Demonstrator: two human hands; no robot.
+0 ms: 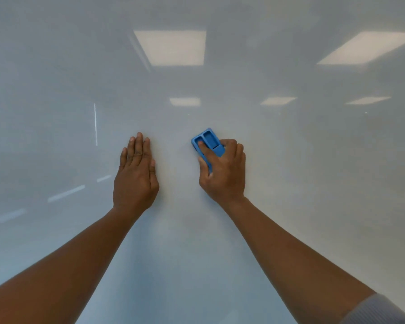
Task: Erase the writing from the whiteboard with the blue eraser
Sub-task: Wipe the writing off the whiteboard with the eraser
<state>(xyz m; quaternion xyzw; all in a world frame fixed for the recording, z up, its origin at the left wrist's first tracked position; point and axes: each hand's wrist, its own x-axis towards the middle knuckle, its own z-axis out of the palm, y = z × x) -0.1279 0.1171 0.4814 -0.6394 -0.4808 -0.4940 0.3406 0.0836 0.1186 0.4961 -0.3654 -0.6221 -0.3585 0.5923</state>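
The right hand (222, 170) covers the lower half of the blue eraser (208, 141), so that end and its wiping face against the whiteboard (290, 160) stay unseen. The left hand (136, 174) lies left of the eraser, palm hidden. Both forearms and a grey sleeve (379, 311) run off the bottom edge. The board's borders fall outside the view.

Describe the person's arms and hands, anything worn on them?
Both forearms are bare. The left hand and right hand wear no gloves, rings or watch that I can see. A bit of grey ribbed sleeve shows at the right arm's upper end, at the frame's bottom corner.
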